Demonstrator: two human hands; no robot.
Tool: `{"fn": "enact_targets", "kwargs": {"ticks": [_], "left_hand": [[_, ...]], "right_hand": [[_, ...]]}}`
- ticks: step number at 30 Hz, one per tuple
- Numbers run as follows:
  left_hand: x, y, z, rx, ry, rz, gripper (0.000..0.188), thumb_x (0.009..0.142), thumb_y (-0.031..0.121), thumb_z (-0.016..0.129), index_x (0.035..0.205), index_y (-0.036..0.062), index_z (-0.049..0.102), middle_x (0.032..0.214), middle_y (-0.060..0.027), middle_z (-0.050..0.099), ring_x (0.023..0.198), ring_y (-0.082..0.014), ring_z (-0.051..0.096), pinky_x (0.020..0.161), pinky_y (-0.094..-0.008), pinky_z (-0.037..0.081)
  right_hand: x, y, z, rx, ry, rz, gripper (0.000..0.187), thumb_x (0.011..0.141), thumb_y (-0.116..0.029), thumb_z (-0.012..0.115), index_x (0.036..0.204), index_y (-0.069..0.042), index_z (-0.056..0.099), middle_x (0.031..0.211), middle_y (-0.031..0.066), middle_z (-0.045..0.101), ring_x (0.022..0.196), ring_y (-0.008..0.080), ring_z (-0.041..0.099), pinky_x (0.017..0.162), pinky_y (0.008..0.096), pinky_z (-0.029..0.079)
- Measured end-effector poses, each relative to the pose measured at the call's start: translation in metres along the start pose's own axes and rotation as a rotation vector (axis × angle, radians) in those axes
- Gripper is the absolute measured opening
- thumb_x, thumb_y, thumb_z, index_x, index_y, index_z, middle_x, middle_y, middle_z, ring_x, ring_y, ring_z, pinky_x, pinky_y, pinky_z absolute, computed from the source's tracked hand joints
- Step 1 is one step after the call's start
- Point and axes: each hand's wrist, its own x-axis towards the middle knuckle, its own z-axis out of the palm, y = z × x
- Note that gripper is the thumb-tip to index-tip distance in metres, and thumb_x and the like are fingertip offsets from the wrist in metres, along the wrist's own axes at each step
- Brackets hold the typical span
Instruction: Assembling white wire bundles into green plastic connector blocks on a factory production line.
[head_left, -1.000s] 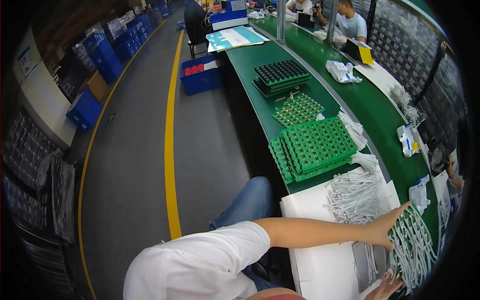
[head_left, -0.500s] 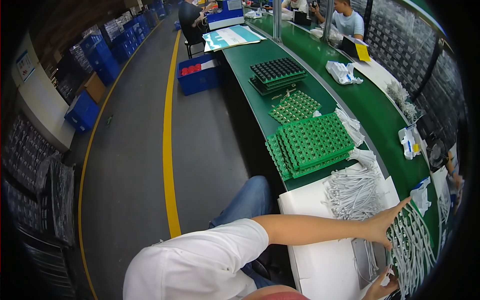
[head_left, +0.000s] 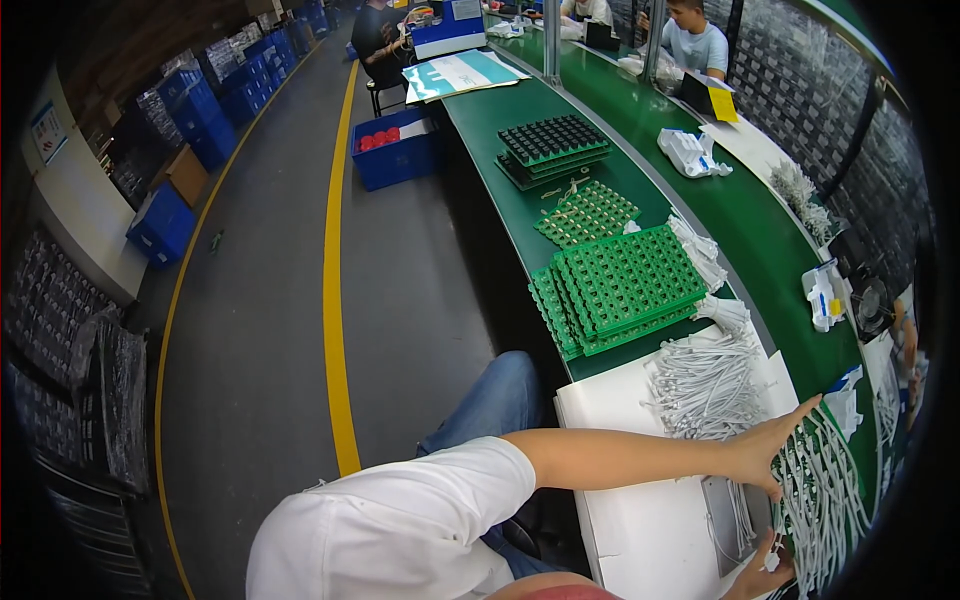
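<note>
At the lower right, a green circuit board panel point(head_left: 822, 470) is covered with rows of white cables. My left hand point(head_left: 762, 452) is stretched across the panel's left side, its fingers spread along the edge and gripping it. Lower down, my right hand point(head_left: 760, 578) is at the panel's near left corner, partly cut off by the picture's edge. A small white connector point(head_left: 771, 561) shows at its fingertips. Beside my left forearm, a heap of white cables point(head_left: 703, 385) lies on a white board point(head_left: 625, 510).
Stacked green circuit panels point(head_left: 630, 280) stand beyond the white board, with black-topped panels point(head_left: 553, 140) farther off. A green conveyor belt point(head_left: 745, 210) on the right carries white packages point(head_left: 692, 153). A blue bin point(head_left: 395, 160) sits on the floor. People work across the belt and at the far end.
The white packages on the belt have slid a little toward me. My right hand and the connector have shifted slightly; my left hand stays at the panel's edge.
</note>
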Motion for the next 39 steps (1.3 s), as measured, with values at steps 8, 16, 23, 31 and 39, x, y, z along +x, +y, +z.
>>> {"fn": "enact_targets", "kwargs": {"ticks": [8,16,23,31,39], "left_hand": [[-0.004,0.009,-0.003,0.040,-0.014,-0.019,0.150,0.045,0.013,0.092,0.152,0.0099,-0.012,0.154,-0.0254,0.021,0.138,-0.0386,0.033,0.113,-0.0400,0.029],[-0.002,0.007,-0.005,0.066,-0.005,0.053,0.149,0.044,0.013,0.090,0.152,0.0104,-0.013,0.153,-0.0257,0.025,0.134,-0.0401,0.039,0.110,-0.0411,0.033],[-0.001,0.011,-0.005,0.044,-0.038,0.036,0.148,0.045,0.015,0.089,0.152,0.0101,-0.014,0.153,-0.0251,0.025,0.134,-0.0398,0.039,0.109,-0.0414,0.034],[0.000,0.005,-0.003,-0.005,-0.047,0.004,0.149,0.041,0.012,0.088,0.152,0.0076,-0.012,0.153,-0.0263,0.022,0.137,-0.0397,0.033,0.114,-0.0402,0.027],[-0.001,0.009,-0.006,0.075,-0.014,0.045,0.147,0.046,0.010,0.089,0.153,0.0102,-0.012,0.153,-0.0250,0.026,0.132,-0.0416,0.041,0.106,-0.0418,0.037]], "right_hand": [[-0.030,0.047,0.005,-0.015,-0.026,0.040,0.039,0.083,-0.021,0.078,0.102,0.007,0.058,0.090,0.0122,0.067,0.077,0.0232,0.064,0.068,0.0343,0.055],[-0.029,0.028,0.017,0.083,0.216,0.218,0.051,0.080,-0.026,0.080,0.101,0.012,0.054,0.089,0.0202,0.064,0.078,0.0258,0.064,0.070,0.0362,0.056],[-0.026,0.027,0.012,0.162,0.162,0.319,0.057,0.077,-0.024,0.083,0.105,0.014,0.051,0.090,0.0218,0.064,0.079,0.0264,0.065,0.071,0.0367,0.057],[-0.020,0.019,0.014,0.265,0.218,0.393,0.057,0.076,-0.020,0.084,0.105,0.015,0.050,0.095,0.0249,0.063,0.084,0.0283,0.066,0.070,0.0375,0.060],[-0.027,0.046,0.008,0.174,0.180,0.387,0.065,0.075,-0.024,0.085,0.108,0.017,0.048,0.096,0.0257,0.062,0.083,0.0289,0.066,0.068,0.0381,0.060]]}}
